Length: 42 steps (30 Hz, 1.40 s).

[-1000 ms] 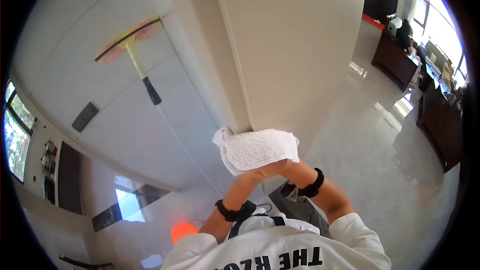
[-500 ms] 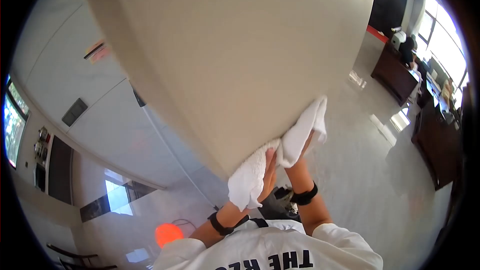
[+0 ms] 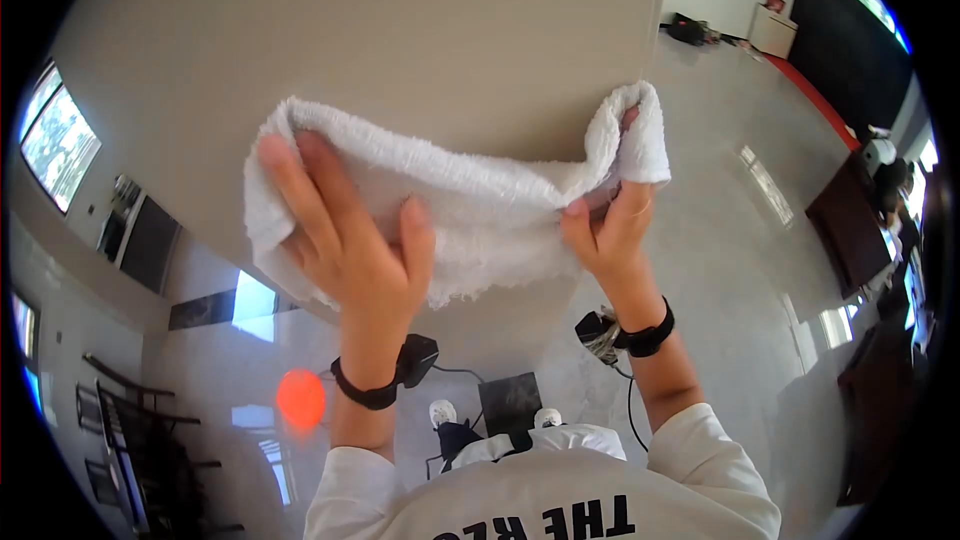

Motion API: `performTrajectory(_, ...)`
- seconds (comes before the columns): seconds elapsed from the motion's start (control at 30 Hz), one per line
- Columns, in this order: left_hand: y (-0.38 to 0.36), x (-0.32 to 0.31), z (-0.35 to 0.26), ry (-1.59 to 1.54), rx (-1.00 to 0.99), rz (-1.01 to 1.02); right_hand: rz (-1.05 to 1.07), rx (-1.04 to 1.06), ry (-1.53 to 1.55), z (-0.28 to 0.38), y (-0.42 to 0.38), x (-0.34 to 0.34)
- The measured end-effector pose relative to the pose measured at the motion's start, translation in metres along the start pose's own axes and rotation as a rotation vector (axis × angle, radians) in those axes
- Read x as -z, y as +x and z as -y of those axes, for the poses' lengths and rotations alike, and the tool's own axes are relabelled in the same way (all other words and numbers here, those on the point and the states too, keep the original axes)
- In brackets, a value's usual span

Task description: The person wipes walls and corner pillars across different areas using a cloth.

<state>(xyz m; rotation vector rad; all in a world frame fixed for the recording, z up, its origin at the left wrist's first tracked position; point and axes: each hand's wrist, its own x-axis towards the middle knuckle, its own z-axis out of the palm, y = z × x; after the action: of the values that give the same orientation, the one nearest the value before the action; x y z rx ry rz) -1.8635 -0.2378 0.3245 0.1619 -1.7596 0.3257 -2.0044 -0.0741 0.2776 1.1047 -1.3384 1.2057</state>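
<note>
A white terry towel (image 3: 470, 180) stretches between my two hands, sagging in the middle, up against a broad beige panel (image 3: 430, 30). My left hand (image 3: 350, 240) holds its left end against the panel, fingers long and slightly apart, fingertips tucked under the folded upper edge. At the other end, near the panel's right edge, my right hand (image 3: 612, 225) grips the towel between thumb and fingers. Folds of cloth hide most of those right fingers. Each wrist wears a black strap.
An orange ball-like object (image 3: 301, 400) is at lower left, near dark chairs (image 3: 130, 440). A dark square box (image 3: 510, 403) and cables lie by my feet. Dark wooden desks (image 3: 845, 230) and a person stand at right. Glossy grey floor surrounds the panel.
The view has turned toward the panel's face. My hands have moved apart and up, spreading the bunched towel wide; my left hand has gone left.
</note>
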Motion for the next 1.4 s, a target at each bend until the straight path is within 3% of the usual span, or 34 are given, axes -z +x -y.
performTrajectory(0.13,-0.033,-0.017,-0.010,0.131,0.022,0.019,0.043,-0.109,0.165,-0.006,-0.018,0.003)
performTrajectory(0.23,-0.068,-0.029,-0.021,0.044,0.028,0.045,0.048,-0.243,0.248,-0.006,-0.059,0.005)
performTrajectory(0.43,-0.144,-0.060,-0.040,-0.088,0.032,0.184,0.128,-0.259,0.249,-0.027,-0.155,0.001)
performTrajectory(0.57,-0.182,-0.061,-0.063,0.028,-0.320,0.419,0.207,-0.357,0.222,-0.031,-0.224,-0.006)
performTrajectory(0.67,-0.165,-0.057,-0.071,-0.065,-0.334,0.414,0.162,-0.334,0.126,-0.011,-0.216,0.000)
performTrajectory(0.73,-0.117,-0.050,-0.076,-0.090,-0.448,0.427,0.179,-0.419,0.206,-0.003,-0.180,0.010)
performTrajectory(0.8,-0.085,-0.048,-0.085,-0.070,-0.344,0.541,0.174,-0.547,0.282,-0.004,-0.147,0.015)
performTrajectory(0.97,-0.057,-0.065,-0.103,0.050,-0.346,0.175,0.055,-0.688,0.579,-0.019,-0.102,0.005)
performTrajectory(1.07,-0.090,-0.069,-0.107,0.071,-0.413,0.203,0.060,-0.806,0.603,-0.011,-0.131,0.007)
performTrajectory(1.23,-0.205,-0.074,-0.111,-0.034,-0.511,0.315,0.054,-0.993,0.544,-0.005,-0.217,0.013)
performTrajectory(1.4,-0.310,-0.079,-0.107,-0.279,-0.478,0.523,0.259,-1.267,0.495,-0.002,-0.298,0.024)
